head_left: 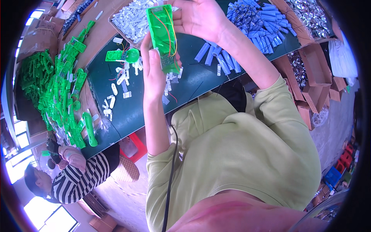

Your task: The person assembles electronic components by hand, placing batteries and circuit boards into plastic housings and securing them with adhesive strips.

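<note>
My left hand (155,79) is closed around the lower part of a green plastic housing (157,29), held up above the dark green tabletop with its open inner side showing. Red and yellow wires run along the housing, and a small circuit board (168,60) sits at its lower end. At the upper right edge, my right hand (201,19) has its palm showing and its fingers against the housing; some fingertips are hidden behind it. Small white plastic pieces (124,79) lie loose below. Left of the housing rests another wired green part (114,55) with a round end.
White pieces (133,23) fill a tray at the back. Blue wrapped cylinders (251,27) with black wires are heaped at the right. Green housings (63,92) pile up at the left. A co-worker in a striped top (83,176) sits lower left. Cardboard boxes (315,65) stand at the right.
</note>
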The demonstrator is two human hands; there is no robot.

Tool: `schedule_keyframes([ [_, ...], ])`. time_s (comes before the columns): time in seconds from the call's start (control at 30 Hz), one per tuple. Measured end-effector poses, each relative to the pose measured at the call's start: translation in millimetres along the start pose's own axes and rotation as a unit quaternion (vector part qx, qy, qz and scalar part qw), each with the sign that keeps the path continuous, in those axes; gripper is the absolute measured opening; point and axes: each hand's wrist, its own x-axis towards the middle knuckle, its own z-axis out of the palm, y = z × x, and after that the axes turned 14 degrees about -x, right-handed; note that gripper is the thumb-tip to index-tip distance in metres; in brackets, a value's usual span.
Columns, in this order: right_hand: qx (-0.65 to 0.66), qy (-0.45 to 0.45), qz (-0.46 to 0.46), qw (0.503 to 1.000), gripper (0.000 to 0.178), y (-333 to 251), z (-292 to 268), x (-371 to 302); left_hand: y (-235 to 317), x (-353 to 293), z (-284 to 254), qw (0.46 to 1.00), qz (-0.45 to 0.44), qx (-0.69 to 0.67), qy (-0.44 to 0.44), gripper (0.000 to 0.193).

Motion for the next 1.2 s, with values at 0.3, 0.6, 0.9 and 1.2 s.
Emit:
schedule_keyframes([
  [0.3,-0.567,0.167,-0.273,0.759,0.027,48.5,-6.6,-37.7,-7.0,9.3,-11.1,0.993,0.029,-0.075,0.087,0.051],
  [0.6,-0.412,0.239,-0.333,0.814,0.015,97.8,11.6,-19.5,-11.6,15.4,9.1,0.987,0.104,0.041,0.119,0.054],
  [0.9,-0.568,0.240,-0.209,0.759,0.028,50.6,9.5,-37.2,-20.3,4.6,9.0,0.980,0.112,0.141,0.086,0.051],
  [1.2,-0.641,0.308,-0.349,0.610,0.015,92.3,14.0,-17.8,-36.2,24.3,0.4,0.986,0.088,0.009,0.143,0.044],
])
